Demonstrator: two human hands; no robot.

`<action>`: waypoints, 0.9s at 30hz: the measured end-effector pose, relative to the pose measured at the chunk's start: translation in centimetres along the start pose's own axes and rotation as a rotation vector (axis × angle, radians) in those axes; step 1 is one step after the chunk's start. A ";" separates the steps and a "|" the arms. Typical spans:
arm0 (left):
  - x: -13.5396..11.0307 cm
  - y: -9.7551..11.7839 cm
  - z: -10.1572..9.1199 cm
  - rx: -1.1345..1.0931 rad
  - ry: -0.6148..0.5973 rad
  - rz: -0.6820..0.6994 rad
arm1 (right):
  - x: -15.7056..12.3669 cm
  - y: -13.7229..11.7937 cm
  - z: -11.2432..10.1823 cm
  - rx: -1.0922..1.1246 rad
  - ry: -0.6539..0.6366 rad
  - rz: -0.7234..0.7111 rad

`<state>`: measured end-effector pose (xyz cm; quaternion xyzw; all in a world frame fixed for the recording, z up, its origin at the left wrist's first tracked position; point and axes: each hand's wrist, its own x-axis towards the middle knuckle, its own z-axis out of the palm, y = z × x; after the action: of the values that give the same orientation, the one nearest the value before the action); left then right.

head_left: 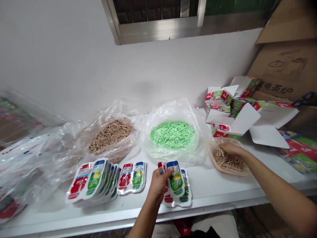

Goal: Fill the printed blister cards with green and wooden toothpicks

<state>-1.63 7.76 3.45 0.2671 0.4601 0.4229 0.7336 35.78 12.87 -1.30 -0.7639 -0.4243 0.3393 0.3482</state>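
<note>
- Left hand [158,185]: grasping 1 red-and-green packet [176,180], held over the tabletop [210,195].
- Right hand [232,150]: inside a shallow basket [214,162] among pale sticks [230,163]; cannot tell whether clenched on any.
- Green sticks [172,135]: 1 clear bag [170,110], left of basket.
- Open cartons [219,96]: behind basket.

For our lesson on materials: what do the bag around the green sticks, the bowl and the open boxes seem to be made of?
Bag: thin, glossy plastic film, as its see-through creases and highlights suggest. Bowl: perhaps plastic, from its smooth, tan rim, though the blur leaves it open. Boxes: probably printed card, matte white inside, with stiff flaps.
</note>
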 end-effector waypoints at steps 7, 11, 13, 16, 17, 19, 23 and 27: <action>0.8 0.7 2.9 0.012 -0.053 0.027 | -1.7 1.2 -0.9 0.503 -0.088 0.095; 1.3 0.4 4.6 0.027 -0.087 0.039 | -2.2 1.9 -1.0 0.731 -0.091 0.065; 1.5 0.2 5.5 0.043 -0.098 0.042 | -2.3 2.4 -1.2 0.785 -0.116 0.087; 1.7 -0.3 6.7 0.063 -0.121 0.040 | -2.2 3.0 -1.3 0.802 -0.171 0.156; 1.8 -0.5 7.1 0.065 -0.132 0.042 | -2.2 3.2 -1.3 0.799 -0.188 0.182; 1.8 -0.8 7.6 0.063 -0.154 0.044 | -2.1 3.3 -1.5 0.796 -0.225 0.220; 2.0 -1.1 8.2 0.061 -0.170 0.025 | -2.6 2.8 -2.0 0.856 -0.285 0.188; 2.4 -1.0 8.7 0.051 -0.152 0.024 | -3.4 1.8 -2.2 0.974 -0.268 0.082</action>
<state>7.10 9.34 5.36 0.3227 0.4106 0.3981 0.7542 36.91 8.60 -0.81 -0.4785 -0.2275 0.6064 0.5929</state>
